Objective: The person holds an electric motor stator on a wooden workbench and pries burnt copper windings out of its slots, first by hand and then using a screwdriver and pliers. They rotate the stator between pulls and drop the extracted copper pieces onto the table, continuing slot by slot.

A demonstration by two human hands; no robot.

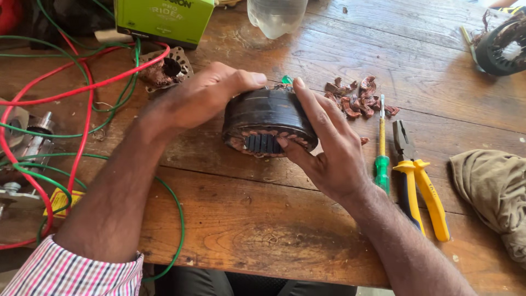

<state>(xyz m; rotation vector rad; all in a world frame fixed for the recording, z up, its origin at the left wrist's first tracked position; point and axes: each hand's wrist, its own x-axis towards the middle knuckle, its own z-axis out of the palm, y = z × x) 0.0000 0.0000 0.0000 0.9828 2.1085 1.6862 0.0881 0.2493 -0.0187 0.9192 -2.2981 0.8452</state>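
A worn wooden desk fills the view, its planks scratched and stained. Near its middle stands a dark motor stator, a laminated ring tipped on its edge so that one open face, with copper windings and black slot teeth, looks toward the person.

Both hands grip the stator from either side. The left hand comes in from 9 o'clock, its palm curved over the top left of the ring, the thumb lying along the upper rim. The right hand closes on it from 4 o'clock: the forefinger runs up the right flank to the top edge and the thumb presses on the lower face by the slot teeth. The stator sits between the two hands, touching both, its bottom edge on the desk.

At 3 o'clock of the stator, near the desk's right edge, a crumpled olive cloth lies. At 9 o'clock red and green wires loop across the desk. At 11 o'clock a green box stands, with a small wound core just in front of it. At 1 o'clock, at the far corner, another dark stator ring rests. Yellow-handled pliers lie just right of the right hand, a green-handled screwdriver beside them, and brown insulation scraps are scattered at 2 o'clock.
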